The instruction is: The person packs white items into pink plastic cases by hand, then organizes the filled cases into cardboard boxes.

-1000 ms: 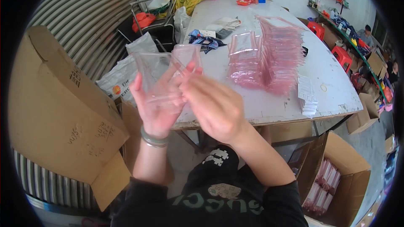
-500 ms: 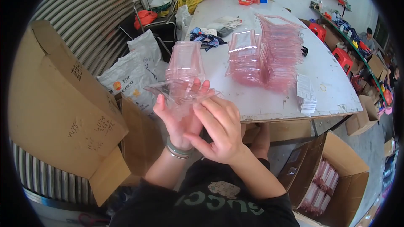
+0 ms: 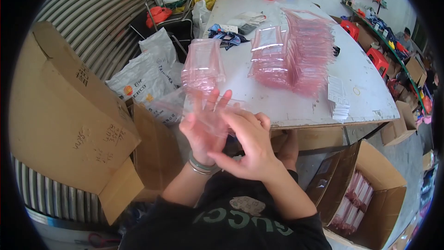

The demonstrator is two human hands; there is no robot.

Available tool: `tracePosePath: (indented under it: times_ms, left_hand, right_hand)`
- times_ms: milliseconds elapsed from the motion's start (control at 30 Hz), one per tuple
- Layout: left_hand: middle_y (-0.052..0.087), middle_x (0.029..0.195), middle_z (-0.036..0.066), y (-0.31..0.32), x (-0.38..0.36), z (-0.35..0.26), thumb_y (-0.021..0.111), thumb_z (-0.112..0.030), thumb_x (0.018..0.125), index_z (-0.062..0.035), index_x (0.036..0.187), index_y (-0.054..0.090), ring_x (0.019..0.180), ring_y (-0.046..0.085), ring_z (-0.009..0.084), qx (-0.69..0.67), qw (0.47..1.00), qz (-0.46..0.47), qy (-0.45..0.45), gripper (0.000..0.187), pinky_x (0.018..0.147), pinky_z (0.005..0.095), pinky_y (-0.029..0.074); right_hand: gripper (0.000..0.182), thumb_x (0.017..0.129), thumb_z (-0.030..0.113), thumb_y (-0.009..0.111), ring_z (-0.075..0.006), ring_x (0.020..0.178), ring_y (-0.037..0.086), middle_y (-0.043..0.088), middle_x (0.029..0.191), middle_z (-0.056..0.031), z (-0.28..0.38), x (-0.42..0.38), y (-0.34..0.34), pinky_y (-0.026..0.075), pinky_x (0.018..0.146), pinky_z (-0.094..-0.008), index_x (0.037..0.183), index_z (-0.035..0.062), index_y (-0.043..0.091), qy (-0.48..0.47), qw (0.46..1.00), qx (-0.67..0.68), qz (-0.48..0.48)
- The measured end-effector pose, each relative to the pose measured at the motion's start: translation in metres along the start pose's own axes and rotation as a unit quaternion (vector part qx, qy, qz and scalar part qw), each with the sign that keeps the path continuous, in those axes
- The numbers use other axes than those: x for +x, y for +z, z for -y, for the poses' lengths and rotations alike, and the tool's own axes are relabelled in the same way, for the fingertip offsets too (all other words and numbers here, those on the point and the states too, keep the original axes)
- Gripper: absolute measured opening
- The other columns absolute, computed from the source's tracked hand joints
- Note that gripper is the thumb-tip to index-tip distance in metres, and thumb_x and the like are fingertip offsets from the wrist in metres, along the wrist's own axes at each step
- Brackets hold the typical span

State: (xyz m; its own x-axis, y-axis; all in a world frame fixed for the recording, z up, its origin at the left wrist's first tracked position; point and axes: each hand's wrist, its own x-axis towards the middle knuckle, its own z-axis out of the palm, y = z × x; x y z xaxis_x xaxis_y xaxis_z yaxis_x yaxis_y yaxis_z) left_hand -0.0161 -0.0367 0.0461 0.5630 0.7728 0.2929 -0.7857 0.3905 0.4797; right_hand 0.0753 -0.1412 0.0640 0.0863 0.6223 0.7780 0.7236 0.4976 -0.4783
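Note:
A clear, pinkish plastic bag (image 3: 213, 119) lies across my left hand (image 3: 203, 132), whose palm is up and fingers are spread. My right hand (image 3: 249, 143) rests on the bag from the right, its fingertips on the plastic and its thumb held apart. Just beyond my hands, at the table's near left edge, is a small stack of pink-edged bags (image 3: 203, 62). Farther right stand larger stacks of similar pink bags (image 3: 310, 51). A pile of white printed cards (image 3: 338, 98) sits at the right of these stacks.
The white table (image 3: 277, 111) spans the middle. At left are a large cardboard box (image 3: 69, 111) and white sacks (image 3: 155, 74). An open carton (image 3: 381, 171) at lower right holds packed pink bags (image 3: 354, 203). A person (image 3: 405, 41) is far off at right.
The plastic bag now lies flatter over my left palm. Both hands have shifted slightly right, and the view has moved a little.

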Motion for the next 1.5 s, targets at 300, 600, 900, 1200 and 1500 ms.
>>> tracePosePath:
  times_ms: [300,600,900,1200,1500]
  left_hand:
    - [0.042,0.148,0.015,-0.016,-0.007,-0.001,0.049,-0.066,0.084,-0.0092,0.157,0.019,0.137,0.039,0.0356,0.144,0.987,0.072,0.012,0.097,0.109,0.0535,0.04]
    - [0.042,0.145,0.013,-0.002,-0.012,-0.001,0.062,-0.046,0.083,-0.016,0.158,0.017,0.134,0.042,0.0368,0.016,1.0,0.023,-0.014,0.093,0.111,0.0557,0.039]
    - [0.046,0.144,0.013,0.001,-0.012,-0.016,0.076,-0.049,0.081,-0.0065,0.156,0.019,0.131,0.05,0.031,0.184,0.983,0.02,-0.009,0.102,0.11,0.0518,0.041]
    - [0.022,0.159,0.026,-0.015,0.003,-0.009,0.092,-0.032,0.064,-0.0068,0.159,0.0,0.148,0.024,0.0407,0.13,0.964,0.231,-0.035,0.135,0.118,0.0542,0.026]
    - [0.05,0.139,0.016,-0.006,0.002,-0.013,0.075,-0.03,0.064,-0.0005,0.155,0.02,0.133,0.048,0.0277,0.057,0.986,0.141,-0.069,0.111,0.124,0.0496,0.02]
  right_hand:
    - [0.082,0.072,0.032,0.084,-0.0286,0.139,0.045,0.052,0.145,-0.0147,0.002,-0.006,-0.002,0.017,0.111,-0.0552,0.141,0.0044,0.05,0.045,0.991,-0.034,0.125]
    - [0.088,0.073,0.031,0.083,-0.028,0.139,0.046,0.049,0.15,-0.0145,0.014,-0.001,0.01,0.004,0.114,-0.0607,0.149,0.0071,0.043,0.028,0.996,-0.087,0.023]
    - [0.04,0.088,0.015,0.07,-0.0226,0.114,0.065,0.069,0.117,-0.0129,-0.009,-0.013,0.007,0.033,0.108,-0.0523,0.125,0.0015,0.065,0.027,0.999,0.027,0.005]
    - [0.047,0.106,0.027,0.046,-0.0341,0.123,0.06,0.057,0.134,-0.0207,0.011,-0.016,0.0,0.049,0.102,-0.0441,0.141,-0.0036,0.042,0.354,0.56,0.735,-0.143]
    - [0.048,0.102,0.022,0.054,-0.0298,0.114,0.065,0.062,0.129,-0.0223,0.035,-0.022,-0.023,0.049,0.101,-0.0402,0.135,-0.0123,0.048,0.376,0.545,0.737,-0.131]
